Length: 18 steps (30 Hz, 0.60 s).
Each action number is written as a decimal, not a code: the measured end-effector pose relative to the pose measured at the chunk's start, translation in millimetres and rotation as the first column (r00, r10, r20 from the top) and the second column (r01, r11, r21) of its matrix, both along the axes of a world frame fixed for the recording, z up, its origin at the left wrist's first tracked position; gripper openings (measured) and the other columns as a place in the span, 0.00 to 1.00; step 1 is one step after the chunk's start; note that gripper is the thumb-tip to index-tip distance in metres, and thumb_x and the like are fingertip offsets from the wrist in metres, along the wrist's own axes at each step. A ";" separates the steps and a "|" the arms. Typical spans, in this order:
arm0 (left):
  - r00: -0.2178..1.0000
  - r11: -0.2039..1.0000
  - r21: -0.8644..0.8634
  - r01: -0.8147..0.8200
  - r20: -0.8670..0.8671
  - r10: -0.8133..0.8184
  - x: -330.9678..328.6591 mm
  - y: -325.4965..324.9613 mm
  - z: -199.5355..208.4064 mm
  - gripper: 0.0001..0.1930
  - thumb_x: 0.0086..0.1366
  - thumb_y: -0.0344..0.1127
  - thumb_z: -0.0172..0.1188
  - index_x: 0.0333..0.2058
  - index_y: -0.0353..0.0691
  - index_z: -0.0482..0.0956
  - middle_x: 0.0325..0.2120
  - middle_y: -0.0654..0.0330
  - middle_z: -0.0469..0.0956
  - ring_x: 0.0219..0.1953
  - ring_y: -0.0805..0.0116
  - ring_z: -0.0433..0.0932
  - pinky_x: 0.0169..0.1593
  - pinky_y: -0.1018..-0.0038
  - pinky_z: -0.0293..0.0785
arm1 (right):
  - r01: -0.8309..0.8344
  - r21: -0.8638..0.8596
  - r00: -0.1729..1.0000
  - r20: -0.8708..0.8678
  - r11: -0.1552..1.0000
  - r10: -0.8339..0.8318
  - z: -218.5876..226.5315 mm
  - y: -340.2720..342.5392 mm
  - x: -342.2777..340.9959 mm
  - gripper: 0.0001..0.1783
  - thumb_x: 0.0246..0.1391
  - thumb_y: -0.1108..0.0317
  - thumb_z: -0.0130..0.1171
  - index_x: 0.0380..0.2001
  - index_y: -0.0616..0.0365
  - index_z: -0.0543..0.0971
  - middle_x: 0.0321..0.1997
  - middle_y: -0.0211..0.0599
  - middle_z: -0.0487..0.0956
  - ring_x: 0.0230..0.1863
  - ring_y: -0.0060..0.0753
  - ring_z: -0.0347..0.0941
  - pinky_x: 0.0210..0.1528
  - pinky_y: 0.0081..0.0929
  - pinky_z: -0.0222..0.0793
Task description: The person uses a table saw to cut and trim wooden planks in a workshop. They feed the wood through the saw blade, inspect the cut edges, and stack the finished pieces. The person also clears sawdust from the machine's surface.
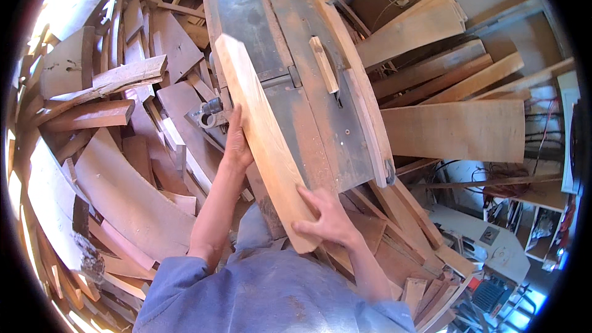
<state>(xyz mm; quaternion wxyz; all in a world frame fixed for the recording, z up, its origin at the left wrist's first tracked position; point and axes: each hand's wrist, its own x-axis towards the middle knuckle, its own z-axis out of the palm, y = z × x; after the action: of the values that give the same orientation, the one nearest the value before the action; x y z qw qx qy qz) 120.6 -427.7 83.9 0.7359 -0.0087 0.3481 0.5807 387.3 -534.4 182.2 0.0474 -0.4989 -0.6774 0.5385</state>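
A long pale wooden board (264,129) slants over the left side of a woodworking machine's dusty metal table (308,139). Its near end reaches close to my body. My left hand (237,139) is closed on the board's left edge, around its middle, with the palm against the side. Near the close end, my right hand (325,214) grips the right edge, thumb and fingers resting on the top face. A cutter slot crosses the table beyond the board. A short wooden strip (324,65) lies beside the long wooden fence (364,92) on the right.
Heaped offcuts and planks (135,179) crowd the left side. On the right lie wide boards (456,131) and stacked lengths of timber. A metal fitting with a knob (213,108) juts from the machine's left side. Another grey machine (487,240) stands at the lower right.
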 end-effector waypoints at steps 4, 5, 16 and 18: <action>0.990 0.989 -0.146 -0.018 -0.141 -0.002 76.8 -47.6 -12.5 0.37 0.70 0.62 0.59 0.66 0.38 0.68 0.57 0.48 0.77 0.58 0.52 0.78 0.62 0.54 0.75 | 0.176 0.106 0.983 0.036 0.979 -0.180 -9.5 -86.8 67.8 0.49 0.47 0.49 0.73 0.69 0.62 0.69 0.65 0.57 0.72 0.68 0.53 0.67 0.70 0.42 0.62; 0.991 0.989 -0.147 -0.013 -0.135 -0.007 95.8 -63.7 -15.0 0.38 0.70 0.61 0.59 0.67 0.38 0.67 0.57 0.47 0.77 0.58 0.51 0.77 0.62 0.52 0.75 | 0.250 0.058 0.968 -0.001 0.966 -0.251 -9.2 -111.3 82.9 0.50 0.46 0.50 0.74 0.69 0.62 0.69 0.66 0.57 0.72 0.69 0.53 0.66 0.71 0.42 0.61; 0.894 0.967 -0.077 0.244 -0.367 -0.255 256.0 -151.9 -31.5 0.31 0.71 0.54 0.62 0.62 0.44 0.63 0.45 0.61 0.72 0.47 0.64 0.75 0.48 0.57 0.79 | 0.676 -0.142 0.723 -0.063 0.723 -0.688 -26.0 -277.4 173.3 0.55 0.38 0.54 0.79 0.69 0.66 0.69 0.65 0.53 0.75 0.67 0.48 0.71 0.69 0.39 0.63; 0.880 0.954 -0.128 0.270 -0.369 -0.298 260.2 -153.1 -36.2 0.31 0.71 0.55 0.61 0.63 0.45 0.62 0.46 0.60 0.72 0.48 0.63 0.75 0.48 0.56 0.80 | 0.697 -0.156 0.698 -0.079 0.700 -0.712 -29.0 -279.2 176.3 0.55 0.37 0.54 0.79 0.68 0.66 0.69 0.64 0.53 0.75 0.67 0.48 0.71 0.69 0.38 0.64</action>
<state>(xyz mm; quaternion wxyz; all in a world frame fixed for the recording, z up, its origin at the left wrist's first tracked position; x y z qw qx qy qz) 380.7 -580.8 47.8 0.7296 0.1296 0.5038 0.4439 563.7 -813.6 153.2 0.2664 -0.6849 -0.3980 0.5491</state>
